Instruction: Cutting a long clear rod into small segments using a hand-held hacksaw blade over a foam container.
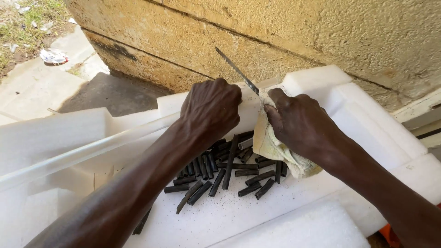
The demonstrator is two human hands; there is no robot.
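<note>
My left hand (pixel 211 108) is closed over the end of a long pale tube (pixel 92 149), which runs in from the left along the rim of a white foam box (pixel 353 115). My right hand (pixel 298 121) grips a thin metal saw blade (pixel 236 70) through a yellowish cloth (pixel 271 147) wrapped round its lower end. The blade slants up and to the left, just beside my left hand's knuckles. Below both hands, several short black tube pieces (pixel 216 172) lie scattered on the foam, with dark specks around them.
A rough yellow stone wall (pixel 285 32) rises right behind the foam box. A concrete slab (pixel 32 87) and a dark patch of ground (pixel 110 94) lie at the left, with litter on grass beyond. A loose foam block (pixel 303 227) sits at the front.
</note>
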